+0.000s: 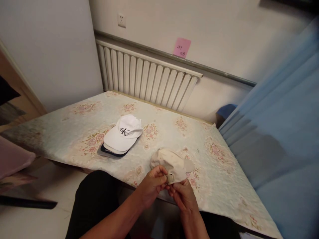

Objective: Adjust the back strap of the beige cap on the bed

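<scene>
A beige baseball cap (170, 161) rests near the front edge of the flowered bed surface, its brim pointing right and its back strap toward me. My left hand (156, 182) pinches the strap by the small metal eyelet. Just right of it, my right hand (183, 192) has its fingers closed on the cap's lower edge; the fingertips are partly hidden under the cap. Farther left lies a white cap (127, 127) with black "CK" letters, stacked on a dark-brimmed cap (113, 152).
The flowered mattress (169, 129) spans the middle. Behind it stand a white radiator (147, 74) and a wall with a pink note (182, 47) and a socket (122, 20). A blue curtain (276, 132) hangs at right. My dark-clothed knee (93, 199) is below, near a pink-covered seat (15, 156).
</scene>
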